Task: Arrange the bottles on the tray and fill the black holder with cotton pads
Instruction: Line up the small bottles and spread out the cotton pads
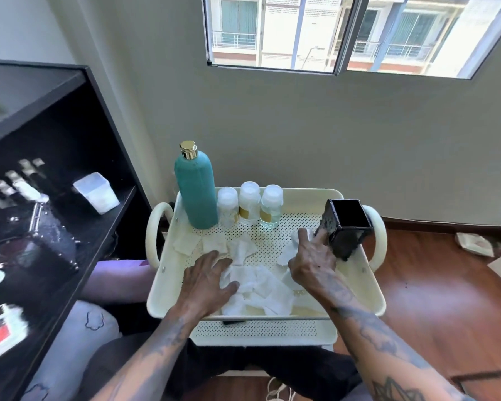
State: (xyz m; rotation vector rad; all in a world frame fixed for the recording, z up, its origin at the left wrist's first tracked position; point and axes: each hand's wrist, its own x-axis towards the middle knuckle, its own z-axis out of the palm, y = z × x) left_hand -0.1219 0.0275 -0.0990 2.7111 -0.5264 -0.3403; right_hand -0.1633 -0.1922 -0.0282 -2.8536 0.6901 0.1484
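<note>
Clearly, at the far left of the cream tray (359, 287), which is perforated with small holes and has looped handles, stands the tall teal bottle (195, 192) with a gold cap; it looks matte, rigid and probably the heaviest piece, so I would take it around the body, not by the cap. Just beside it, three small clear bottles (249, 208) with pale round caps stand in a row along the back wall; they seem smooth and maybe slippery, and are best gripped at the sides. On the tray floor in front lie the cotton pads (261, 287), white, thin, soft and crumpled, overlapping in a loose heap; they weigh almost nothing and should be pinched gently in small bunches. The left hand (207, 280) rests flat on this heap with fingers spread, grasping nothing. The right hand (313, 260) pinches a crumpled pad, its fingertips touching the black holder (346, 227). This square, glossy, stiff holder is tilted at the right side of the tray, and its opening looks dark and empty.
</note>
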